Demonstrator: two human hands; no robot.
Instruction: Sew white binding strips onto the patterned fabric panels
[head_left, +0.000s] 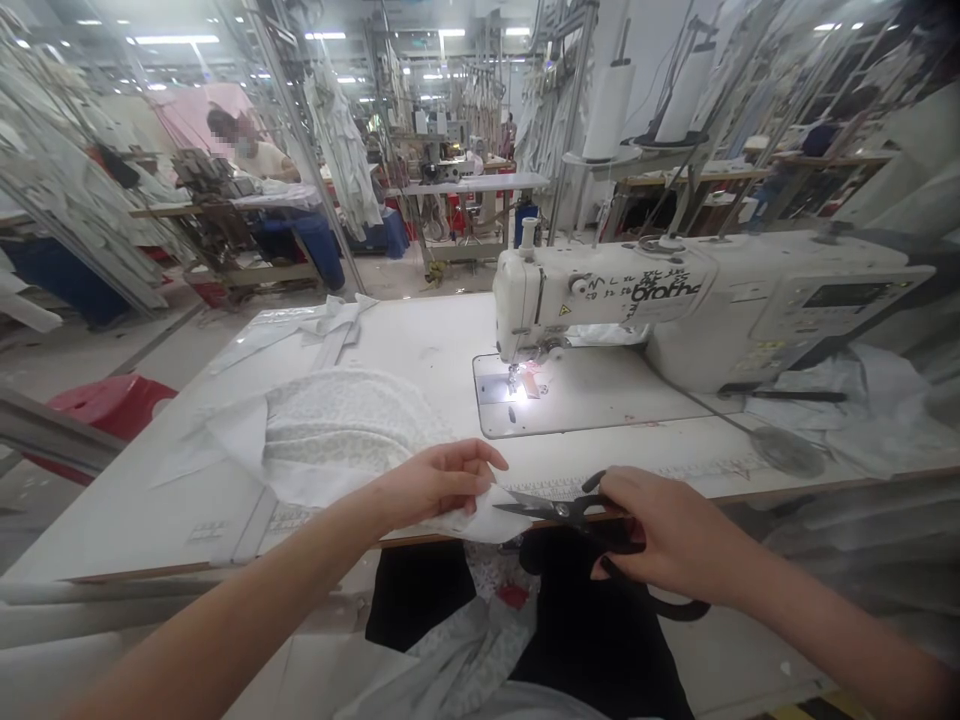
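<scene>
My left hand (450,482) pinches the corner of a white, faintly patterned piece of fabric (337,420) at the table's front edge. The rest of that fabric spreads leftward over the white table. In my right hand (660,520) is a pair of black scissors (562,510), its fingers in the handles. The blades point left and lie against the held fabric corner, slightly apart. Just beyond both hands stands a white sewing machine (585,300), its lamp lighting the needle plate (502,390).
A ruler strip runs along the table's front edge. A thin rod with a round grey disc (787,450) lies on the right, near more white cloth (862,400). At the left stands a red stool (112,410). Farther back, a person (259,150) sits at another machine.
</scene>
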